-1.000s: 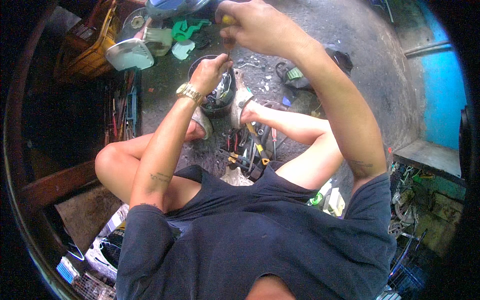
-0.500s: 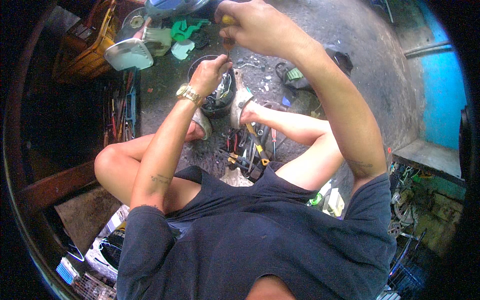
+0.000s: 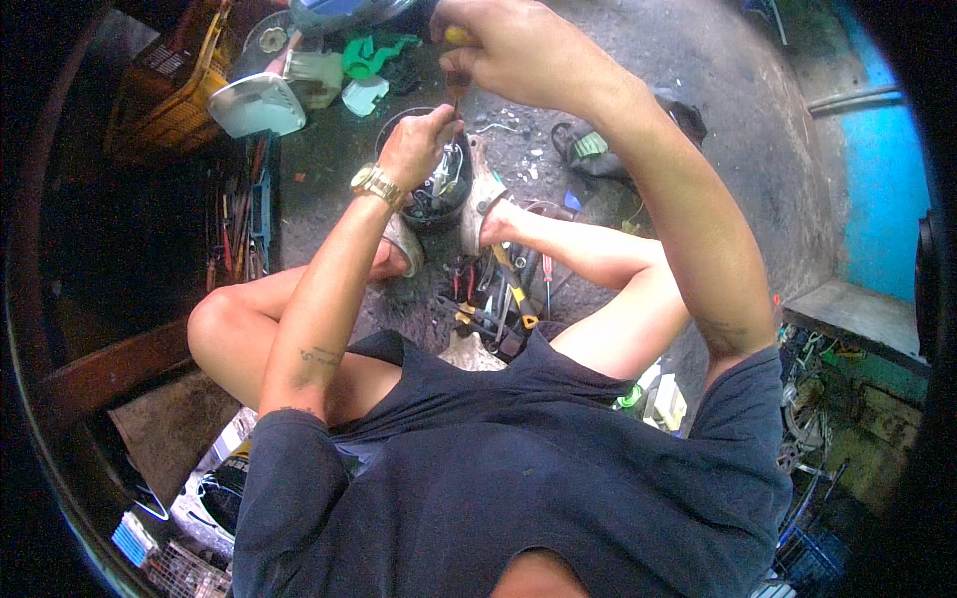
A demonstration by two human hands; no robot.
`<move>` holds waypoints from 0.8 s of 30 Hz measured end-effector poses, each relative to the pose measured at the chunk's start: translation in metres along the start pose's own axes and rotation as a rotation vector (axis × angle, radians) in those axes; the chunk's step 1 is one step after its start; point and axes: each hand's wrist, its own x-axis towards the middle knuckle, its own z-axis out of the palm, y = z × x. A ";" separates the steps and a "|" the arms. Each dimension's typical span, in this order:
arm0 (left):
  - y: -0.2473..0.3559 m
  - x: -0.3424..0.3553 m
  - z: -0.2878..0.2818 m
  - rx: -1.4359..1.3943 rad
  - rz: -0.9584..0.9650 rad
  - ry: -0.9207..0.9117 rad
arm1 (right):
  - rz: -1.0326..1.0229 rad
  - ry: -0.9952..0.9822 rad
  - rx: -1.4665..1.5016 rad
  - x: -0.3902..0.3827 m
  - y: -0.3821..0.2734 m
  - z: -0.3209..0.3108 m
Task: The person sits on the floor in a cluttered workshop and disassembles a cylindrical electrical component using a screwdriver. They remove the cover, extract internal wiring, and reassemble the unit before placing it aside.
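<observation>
My right hand [image 3: 523, 50], at the top of the view, is closed around a screwdriver [image 3: 457, 82] with a yellow and amber handle, its thin shaft pointing down. Just below it, my left hand [image 3: 411, 149], with a gold watch [image 3: 374, 183] on the wrist, pinches at the shaft's lower end. What sits between those fingertips is too small to make out. Beneath the left hand stands a black bucket [image 3: 435, 216] between my feet, holding metal parts and wires [image 3: 446, 177].
Pliers and other hand tools [image 3: 493, 299] lie between my legs, beside a red screwdriver [image 3: 547, 274]. A dark bag [image 3: 598, 149] rests beyond my right foot. Green plastic pieces [image 3: 369, 57], a white tray [image 3: 257, 107] and an orange crate [image 3: 179, 110] stand at far left.
My right hand and forearm have shifted very slightly to the right. Both hands keep their grip at the screwdriver.
</observation>
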 end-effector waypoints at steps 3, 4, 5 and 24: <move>0.002 0.000 0.000 -0.023 -0.001 -0.002 | 0.013 -0.011 0.015 0.000 0.000 -0.001; 0.003 0.000 -0.001 -0.032 -0.004 -0.004 | 0.016 -0.015 0.022 0.000 0.000 -0.002; 0.003 0.000 -0.001 -0.039 -0.009 -0.005 | 0.001 -0.011 0.023 -0.001 -0.001 -0.003; 0.005 0.017 -0.011 -0.232 0.044 -0.046 | 0.094 -0.401 -0.459 0.026 -0.017 -0.007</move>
